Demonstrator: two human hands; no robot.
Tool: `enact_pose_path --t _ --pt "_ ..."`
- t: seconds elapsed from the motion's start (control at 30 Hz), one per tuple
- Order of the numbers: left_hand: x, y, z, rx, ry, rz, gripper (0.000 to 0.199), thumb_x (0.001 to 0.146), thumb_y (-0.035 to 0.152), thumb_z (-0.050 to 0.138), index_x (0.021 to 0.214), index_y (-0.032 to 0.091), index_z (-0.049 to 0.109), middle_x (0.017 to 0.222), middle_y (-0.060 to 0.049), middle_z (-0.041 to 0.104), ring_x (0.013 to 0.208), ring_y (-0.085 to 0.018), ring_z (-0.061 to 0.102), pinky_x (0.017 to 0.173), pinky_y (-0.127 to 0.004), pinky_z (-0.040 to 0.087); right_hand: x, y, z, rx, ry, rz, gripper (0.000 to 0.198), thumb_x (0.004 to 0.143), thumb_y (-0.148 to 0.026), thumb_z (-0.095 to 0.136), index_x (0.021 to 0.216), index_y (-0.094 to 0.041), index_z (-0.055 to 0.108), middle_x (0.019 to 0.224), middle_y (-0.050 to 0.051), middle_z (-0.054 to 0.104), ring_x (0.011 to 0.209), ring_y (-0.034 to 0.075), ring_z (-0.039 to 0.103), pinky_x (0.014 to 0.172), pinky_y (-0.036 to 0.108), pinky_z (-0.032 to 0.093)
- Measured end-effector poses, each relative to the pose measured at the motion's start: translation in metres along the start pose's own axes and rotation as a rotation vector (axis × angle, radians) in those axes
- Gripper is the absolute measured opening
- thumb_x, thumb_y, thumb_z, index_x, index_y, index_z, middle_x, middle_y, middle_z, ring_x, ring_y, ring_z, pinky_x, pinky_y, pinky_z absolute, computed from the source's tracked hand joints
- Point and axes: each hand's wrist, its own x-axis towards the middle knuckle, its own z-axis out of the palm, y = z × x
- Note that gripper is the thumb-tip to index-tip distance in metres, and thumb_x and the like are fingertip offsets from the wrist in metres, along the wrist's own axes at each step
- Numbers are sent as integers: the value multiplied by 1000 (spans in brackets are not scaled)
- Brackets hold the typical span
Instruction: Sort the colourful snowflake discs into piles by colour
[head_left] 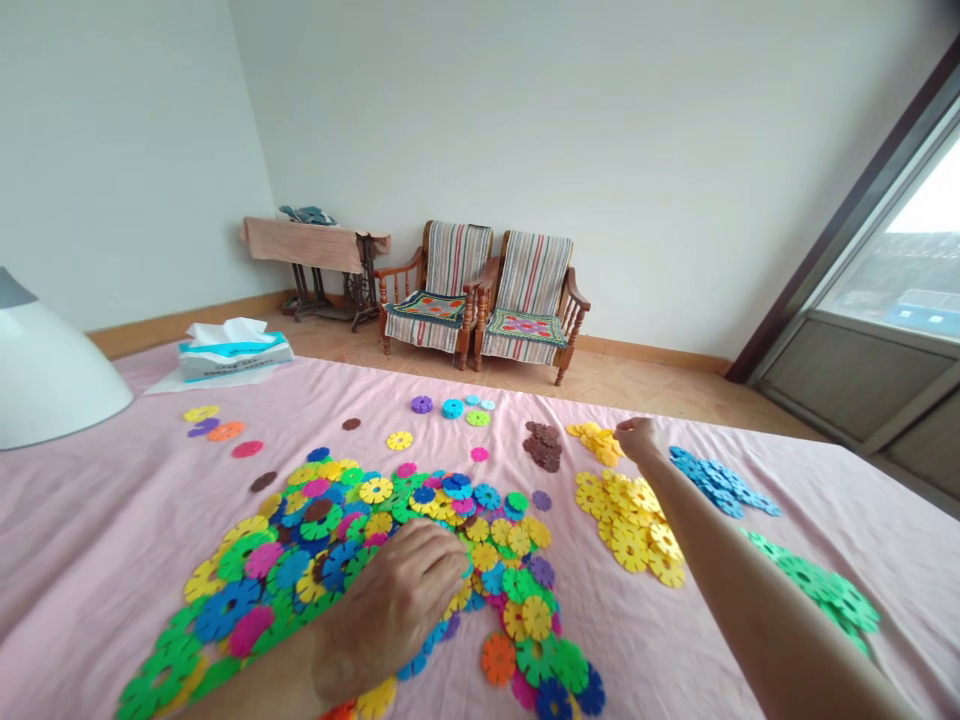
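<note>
My left hand [424, 570] rests on the large pile of mixed-colour flower-shaped plastic discs [341, 560], its fingers curled down and their tips hidden. Whatever those fingers hold, if anything, I cannot make out. Stretched far out on the right, my right hand [641, 438] is pinched closed beside a small heap of yellow discs [598, 443]. Anything between those fingertips is too small or hidden to tell. A bigger heap of yellow discs [630, 520] lies under and left of the right forearm. Blue discs [716, 480] and green discs [817, 580] are heaped to its right.
Brown discs [543, 445] are heaped left of the yellow ones. Several single discs lie along the far side of the pink cloth [300, 390]. A tissue box [235, 352] and a white lamp-like object [56, 370] stand at left. Two chairs [525, 290] are beyond the table.
</note>
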Motion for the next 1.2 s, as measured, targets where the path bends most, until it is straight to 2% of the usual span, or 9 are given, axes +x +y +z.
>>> enact_pose_path --t 0.13,0.23,0.33,0.47,0.57,0.83,0.93,1.03,1.2 --pt "0 0 0 -5 -3 1 22 93 16 41 95 19 63 81 -4 64 82 -16 59 81 -31 50 -19 -13 -11 20 -78 -18 21 89 -27 53 102 -12 61 98 8 64 84 17 62 72 33 51" --pt "0 1 -1 -8 -9 -2 21 93 17 42 95 19 63 82 -4 64 83 -16 59 81 -31 50 -58 -32 -18 91 -212 -201 14 83 -18 53 87 -14 66 79 6 68 76 17 63 66 27 48" --pt "1 1 -1 -6 -9 -2 20 93 17 43 95 18 63 83 -4 64 83 -16 59 81 -31 51 -108 -48 -20 152 -410 -398 9 76 -19 59 77 -19 68 70 -1 67 68 14 62 63 23 47" --pt "1 2 -1 8 -2 5 22 94 17 41 94 18 63 82 -4 64 83 -15 59 81 -30 51 -155 -53 -15 197 -462 -635 20 74 -16 57 92 -19 67 87 3 66 75 15 60 69 28 47" --pt "1 2 -1 17 8 14 23 94 17 40 94 18 63 82 -4 65 83 -15 59 82 -30 51 -166 -50 -8 189 -440 -666 25 72 -12 57 95 -18 64 90 5 62 74 14 58 70 28 46" --pt "1 1 -1 10 16 23 22 93 16 41 96 19 62 84 -4 65 83 -15 60 82 -30 51 -166 -51 -11 193 -508 -555 5 69 -12 56 70 -17 55 62 -4 52 58 10 46 54 22 34" --pt "0 0 0 10 17 23 24 93 15 40 97 19 63 85 -4 65 84 -15 60 83 -30 51 -156 -48 -18 212 -536 -552 7 73 -20 56 66 -17 56 58 -5 50 55 9 43 51 21 32" --pt "0 0 0 13 10 21 24 94 16 39 96 19 63 85 -4 65 85 -15 59 83 -30 51 -125 -39 -24 175 -392 -463 12 72 -27 57 66 -17 59 58 -4 53 56 9 46 51 20 33" --pt "1 0 0 11 -6 12 24 93 15 39 97 19 63 84 -4 65 85 -16 60 84 -31 51 -48 -15 -22 66 -164 -215 12 71 -25 55 70 -15 63 58 -1 57 54 11 49 49 22 32"
